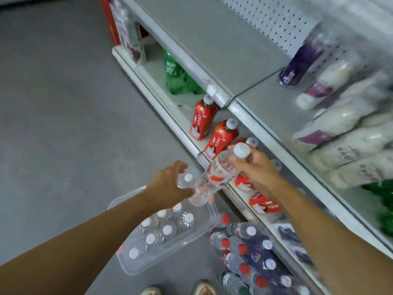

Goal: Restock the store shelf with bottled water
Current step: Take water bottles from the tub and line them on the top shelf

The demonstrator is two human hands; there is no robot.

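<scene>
- The right hand (254,165) has its fingers curled round the neck of a clear water bottle with a red label (223,169), just under its white cap. The bottle tilts in the air, right over the front edge of the bottom shelf (148,81).
- The left hand (170,184) has its fingers and thumb curled round a second clear water bottle (191,184) with a white cap. This one is held just above the far end of the clear plastic bin (210,222).
- The bin sits on the grey floor (53,124), next to the bottom shelf. More white-capped water bottles (161,228) stand inside it.
- On the bottom shelf stand red bottles (203,120) in a row. Green bottles (176,75) stand farther along it.
- Packs of water with red and white caps (244,252) lie on the floor between the bin and the shelf.
- The shelf above (212,50) is mostly bare, with purple and white bottles (340,107) on the part to the right, all blurry.
</scene>
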